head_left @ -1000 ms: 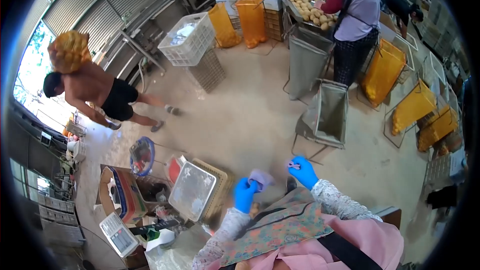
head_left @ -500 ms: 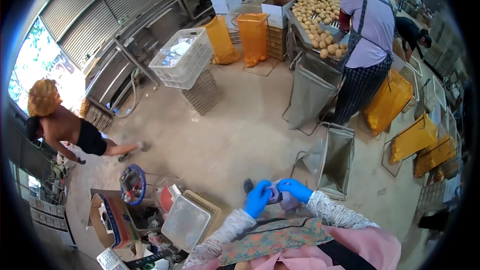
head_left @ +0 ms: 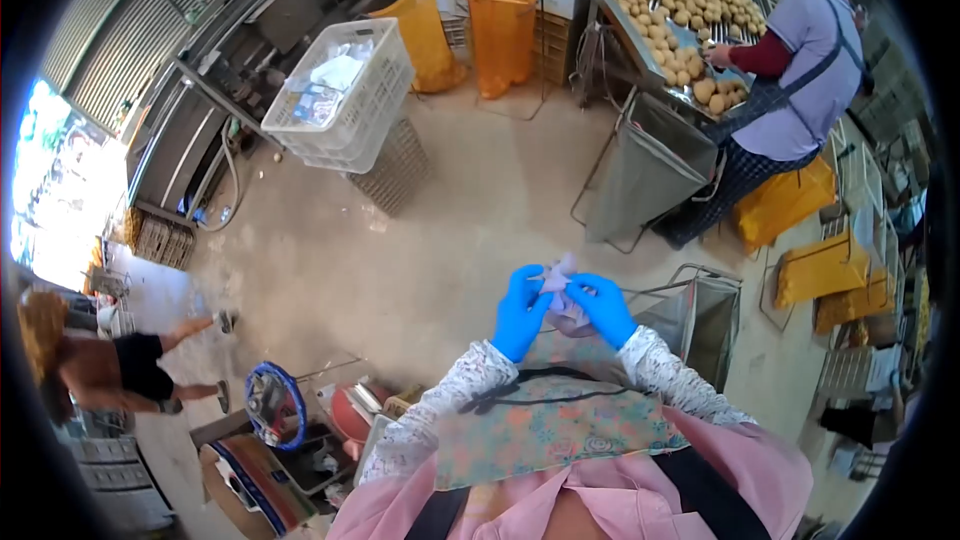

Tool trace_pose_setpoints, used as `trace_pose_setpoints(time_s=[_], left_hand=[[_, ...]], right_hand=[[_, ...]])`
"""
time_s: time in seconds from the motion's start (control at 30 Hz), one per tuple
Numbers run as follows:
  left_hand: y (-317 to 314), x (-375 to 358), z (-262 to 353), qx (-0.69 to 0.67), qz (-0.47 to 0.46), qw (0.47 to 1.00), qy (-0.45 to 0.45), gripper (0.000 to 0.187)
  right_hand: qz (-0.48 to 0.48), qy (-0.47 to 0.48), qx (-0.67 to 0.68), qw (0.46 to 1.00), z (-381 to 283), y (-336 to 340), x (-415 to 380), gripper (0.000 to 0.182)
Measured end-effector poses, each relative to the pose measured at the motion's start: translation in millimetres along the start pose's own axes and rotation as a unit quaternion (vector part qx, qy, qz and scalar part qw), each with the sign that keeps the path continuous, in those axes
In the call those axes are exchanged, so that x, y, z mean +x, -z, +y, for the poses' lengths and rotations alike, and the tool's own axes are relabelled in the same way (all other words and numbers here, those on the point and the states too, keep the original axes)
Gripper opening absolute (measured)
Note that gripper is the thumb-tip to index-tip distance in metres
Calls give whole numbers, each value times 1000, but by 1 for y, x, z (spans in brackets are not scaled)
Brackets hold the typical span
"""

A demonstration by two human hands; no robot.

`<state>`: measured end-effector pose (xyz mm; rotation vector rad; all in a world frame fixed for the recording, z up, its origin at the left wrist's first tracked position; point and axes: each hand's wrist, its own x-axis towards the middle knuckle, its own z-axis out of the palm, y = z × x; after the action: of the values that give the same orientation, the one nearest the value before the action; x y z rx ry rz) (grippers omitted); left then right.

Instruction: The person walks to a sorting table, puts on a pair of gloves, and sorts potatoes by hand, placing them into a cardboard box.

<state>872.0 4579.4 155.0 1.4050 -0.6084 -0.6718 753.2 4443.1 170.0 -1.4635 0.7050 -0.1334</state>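
My left hand (head_left: 520, 316), in a blue glove, has its fingers pinched on one side of a crumpled lilac cloth (head_left: 563, 292). My right hand (head_left: 604, 310), gloved in blue too, grips the other side. The cloth bunches up between the two hands, in front of my floral apron (head_left: 545, 430). Its exact shape is hidden by folds and fingers.
A white crate (head_left: 345, 100) of packets stands on another crate. Potatoes (head_left: 680, 10) cover a sorting table where a co-worker (head_left: 800, 70) stands. Grey bag stands (head_left: 650, 170), orange mesh bags (head_left: 505, 45) and a cardboard box (head_left: 240, 485) are around me. Someone carries a sack (head_left: 42, 335) at left.
My hands have risen with the lilac cloth, and more of it shows above the fingers. The sack carrier has moved farther left. The co-worker's arm now reaches over the potatoes.
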Motion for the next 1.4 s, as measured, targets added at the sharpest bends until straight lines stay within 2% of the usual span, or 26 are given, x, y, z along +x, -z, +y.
trace_pose_setpoints(time_s=[0.13, 0.2, 0.27, 0.33, 0.4, 0.47, 0.57, 0.67, 0.7, 0.73, 0.77, 0.8, 0.83, 0.87, 0.93, 0.97, 1.03, 1.07, 1.13, 1.17, 1.2, 1.23, 1.27, 1.3, 1.33, 1.4], left_hand=[[18, 42, -1, 124, -18, 991, -51, 30], [20, 73, 0, 397, -130, 886, -201, 32], [13, 104, -9, 442, -163, 859, -201, 36], [6, 143, -2, 542, -142, 818, -131, 37], [8, 187, 0, 575, -141, 794, -137, 38], [1, 229, 9, 600, -145, 774, -139, 38], [-10, 292, 26, 594, -119, 780, -155, 39], [-26, 339, 24, 544, -105, 810, -193, 26], [-39, 350, 15, 365, -20, 918, -155, 25], [-47, 364, 8, 169, 66, 977, -113, 25], [-47, 380, 5, 168, 61, 978, -112, 25], [-45, 396, 3, 87, -8, 992, 86, 31], [-44, 411, 0, 3, -77, 956, 281, 40], [-45, 423, -7, 5, -85, 955, 284, 40], [-51, 447, -24, -151, -199, 864, 438, 46], [-62, 461, -21, -115, -174, 894, 395, 51], [-73, 500, -15, -113, -160, 901, 387, 48], [-78, 519, -9, -110, -132, 910, 378, 45], [-78, 550, -29, -166, -155, 916, 330, 35], [-82, 569, -29, -56, -192, 958, 204, 31], [-86, 588, -28, 51, -219, 972, 71, 26], [-88, 606, -27, 80, -234, 969, 5, 20], [-87, 623, -18, 76, -241, 968, 9, 20], [-86, 646, -1, 179, -280, 932, -145, 22], [-86, 669, 15, 274, -306, 861, -299, 24], [-91, 701, 26, 248, -318, 866, -296, 27]], right_hand=[[100, 47, 45, 993, -7, 8, 44, 24], [131, 57, 75, 987, -12, 10, 70, 23], [70, -16, 293, 953, -20, 13, 100, 22], [29, -8, 273, 962, 17, 23, 146, 24], [-3, 10, 253, 967, -7, 36, 192, 25], [75, 44, 160, 983, -39, 52, 221, 27], [131, 89, 155, 975, -77, 77, 263, 27], [173, 124, 156, 964, -103, 100, 288, 27], [179, 144, 127, 965, -107, 108, 296, 28], [187, 168, 99, 963, -111, 117, 305, 30], [192, 167, 99, 962, -113, 124, 313, 30], [193, 149, 91, 966, -114, 129, 320, 31], [196, 131, 83, 968, -116, 133, 327, 33], [203, 128, 84, 967, -125, 134, 333, 33], [265, 137, 45, 953, -149, 135, 347, 35], [277, 136, 42, 950, -151, 142, 357, 35], [280, 149, -168, 933, -148, 154, 375, 36], [291, 145, -174, 930, -144, 162, 385, 36], [258, 113, -170, 944, -137, 175, 410, 33], [256, 28, -80, 963, -151, 183, 422, 32], [268, 28, -82, 960, -158, 194, 437, 32], [277, 3, -96, 956, -163, 202, 449, 34], [282, -23, -110, 953, -168, 207, 458, 35], [269, -62, -104, 956, -181, 212, 468, 42], [274, -61, -105, 954, -184, 215, 481, 42], [373, 39, -61, 925, -181, 217, 505, 49]])
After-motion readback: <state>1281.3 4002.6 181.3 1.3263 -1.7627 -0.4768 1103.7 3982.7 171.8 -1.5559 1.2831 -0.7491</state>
